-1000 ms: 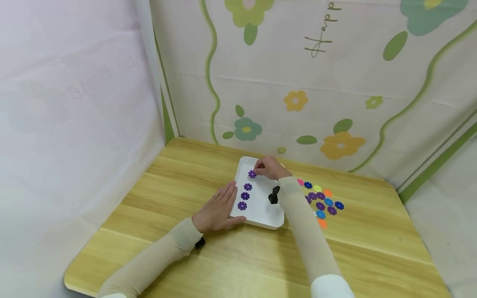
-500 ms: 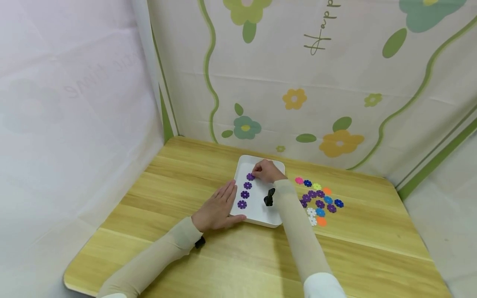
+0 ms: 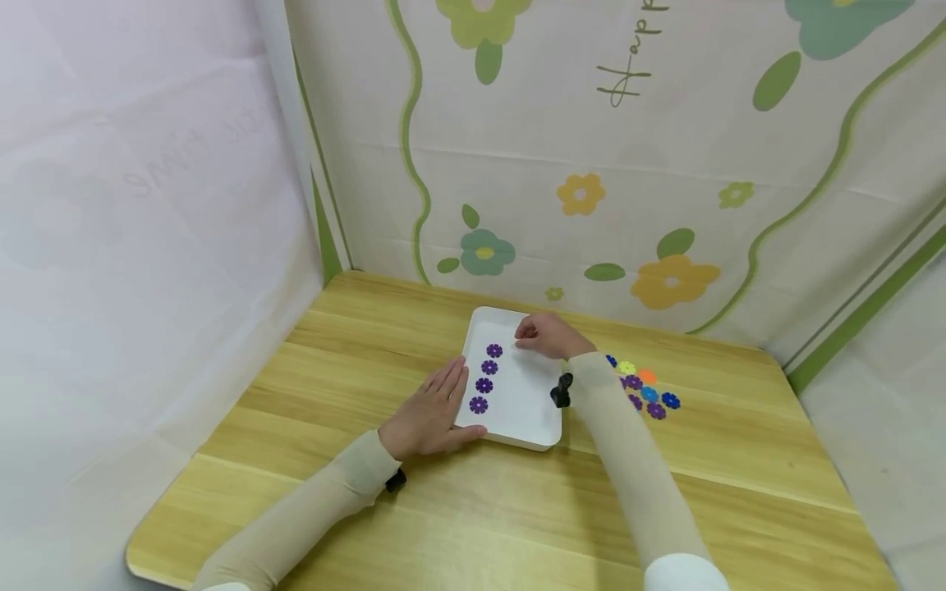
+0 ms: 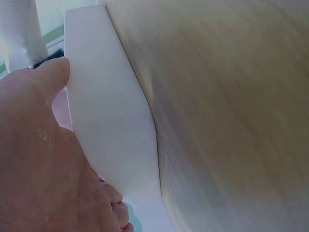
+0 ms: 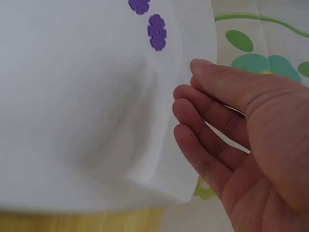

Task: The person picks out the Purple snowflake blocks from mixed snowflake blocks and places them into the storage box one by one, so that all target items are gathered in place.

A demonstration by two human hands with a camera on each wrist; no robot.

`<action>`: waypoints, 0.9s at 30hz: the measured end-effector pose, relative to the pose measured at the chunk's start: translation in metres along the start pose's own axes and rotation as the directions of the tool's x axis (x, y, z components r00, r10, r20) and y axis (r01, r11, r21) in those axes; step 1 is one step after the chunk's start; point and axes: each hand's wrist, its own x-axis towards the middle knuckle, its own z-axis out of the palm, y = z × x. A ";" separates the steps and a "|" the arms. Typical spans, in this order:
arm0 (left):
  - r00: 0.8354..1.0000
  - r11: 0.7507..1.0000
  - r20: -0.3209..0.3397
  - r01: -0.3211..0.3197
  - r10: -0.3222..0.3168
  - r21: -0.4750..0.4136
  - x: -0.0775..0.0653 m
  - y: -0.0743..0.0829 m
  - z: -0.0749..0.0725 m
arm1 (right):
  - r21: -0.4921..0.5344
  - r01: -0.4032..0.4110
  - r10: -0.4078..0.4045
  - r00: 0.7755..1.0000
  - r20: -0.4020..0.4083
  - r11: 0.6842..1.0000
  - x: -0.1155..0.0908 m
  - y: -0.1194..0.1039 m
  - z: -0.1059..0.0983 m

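A shallow white tray (image 3: 521, 402) lies on the wooden table, with several purple snowflake-shaped discs in a column along its left side. The farthest purple disc (image 3: 494, 350) is just left of my right hand (image 3: 553, 336). That hand hovers over the tray's far part, its fingers loosely bent, and the right wrist view shows nothing between thumb and fingertips, with a purple disc (image 5: 157, 32) lying beyond them. My left hand (image 3: 429, 417) rests against the tray's left side, fingers extended, thumb on the near edge. In the left wrist view it lies along the tray's outer wall (image 4: 108, 106).
Right of the tray lies a loose group of discs, among them a dark blue disc (image 3: 671, 400), a light blue disc (image 3: 649, 394) and an orange disc (image 3: 646, 376). My right forearm covers some of them. A flower-printed cloth (image 3: 517, 189) hangs behind the table (image 3: 739, 460).
My right hand has set the farthest purple disc down in the column, let it go and drawn back to the right. The left hand has stayed at the tray.
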 end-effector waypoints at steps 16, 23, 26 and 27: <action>0.999 0.999 -0.033 -0.035 0.035 0.001 -0.005 0.000 -0.003 | -0.163 0.142 -0.143 0.990 0.007 0.976 -0.105 0.054 -0.032; 0.999 1.000 -0.022 -0.030 0.030 0.001 -0.005 0.001 -0.003 | -0.246 0.172 -0.163 0.985 0.057 0.954 -0.135 0.074 -0.015; 1.000 1.000 -0.014 -0.024 0.024 0.005 -0.004 0.002 -0.002 | -0.292 0.206 -0.197 0.979 0.060 0.934 -0.143 0.080 -0.008; 1.000 1.000 -0.018 -0.024 0.024 0.001 -0.004 0.002 -0.002 | -0.304 0.221 -0.214 0.975 0.057 0.927 -0.145 0.081 -0.006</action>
